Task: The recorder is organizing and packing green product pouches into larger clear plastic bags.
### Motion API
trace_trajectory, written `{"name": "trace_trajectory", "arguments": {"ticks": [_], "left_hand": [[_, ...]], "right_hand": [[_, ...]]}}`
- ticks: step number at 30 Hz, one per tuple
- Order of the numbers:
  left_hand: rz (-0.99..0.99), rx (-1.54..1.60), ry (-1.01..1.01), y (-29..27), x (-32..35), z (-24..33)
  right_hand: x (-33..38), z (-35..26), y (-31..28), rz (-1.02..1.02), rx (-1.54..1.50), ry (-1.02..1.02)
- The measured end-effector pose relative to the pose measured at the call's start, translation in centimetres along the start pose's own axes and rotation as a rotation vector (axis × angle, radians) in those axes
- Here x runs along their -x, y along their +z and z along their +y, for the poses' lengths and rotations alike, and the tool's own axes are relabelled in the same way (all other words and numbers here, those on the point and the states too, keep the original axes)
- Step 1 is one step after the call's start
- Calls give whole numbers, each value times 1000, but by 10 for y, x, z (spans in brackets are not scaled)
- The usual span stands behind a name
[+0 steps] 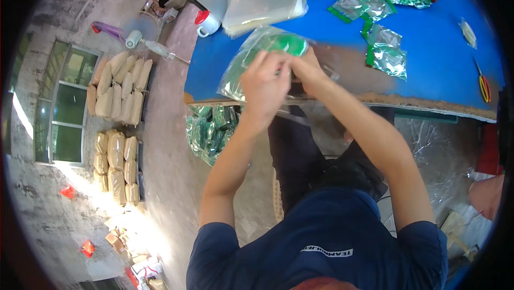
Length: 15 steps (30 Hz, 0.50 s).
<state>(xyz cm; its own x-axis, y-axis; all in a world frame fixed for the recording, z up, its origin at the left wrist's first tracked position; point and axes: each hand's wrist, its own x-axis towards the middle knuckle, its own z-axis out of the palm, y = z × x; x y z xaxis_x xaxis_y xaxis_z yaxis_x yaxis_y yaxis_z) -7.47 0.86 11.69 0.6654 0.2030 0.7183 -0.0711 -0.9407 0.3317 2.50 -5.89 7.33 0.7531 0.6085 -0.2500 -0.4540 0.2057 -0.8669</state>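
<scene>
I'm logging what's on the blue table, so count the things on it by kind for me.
Green-and-clear packets lying loose, as far as distinguishable: 4
Green-and-clear bag in both hands: 1
Stack of clear plastic bags: 1
Scissors: 1
Total: 7

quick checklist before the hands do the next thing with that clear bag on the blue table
1. Both hands on the bag: ok. The left hand and right hand meet at the near end of the clear bag.
2. Bag supported: ok, it lies on the blue table near its front edge.
3. Bag filled: ok, green contents show through it.
4. Bag mouth closed: cannot tell, the hands cover it.
5. Spare bags within reach: ok, a stack of clear bags lies just beyond.
6. Scissors clear of the hands: ok, they lie far off at the table's right end.
</scene>
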Motion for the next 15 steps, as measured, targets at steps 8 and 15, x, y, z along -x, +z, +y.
{"name": "trace_trajectory", "arguments": {"ticks": [8,15], "left_hand": [[130,381,-434,-19,-17,-74],[-536,771,-824,-1,-1,-188]], "right_hand": [[-9,-17,-33,-362,5,253],[-30,-1,-13,-18,252,92]]}}
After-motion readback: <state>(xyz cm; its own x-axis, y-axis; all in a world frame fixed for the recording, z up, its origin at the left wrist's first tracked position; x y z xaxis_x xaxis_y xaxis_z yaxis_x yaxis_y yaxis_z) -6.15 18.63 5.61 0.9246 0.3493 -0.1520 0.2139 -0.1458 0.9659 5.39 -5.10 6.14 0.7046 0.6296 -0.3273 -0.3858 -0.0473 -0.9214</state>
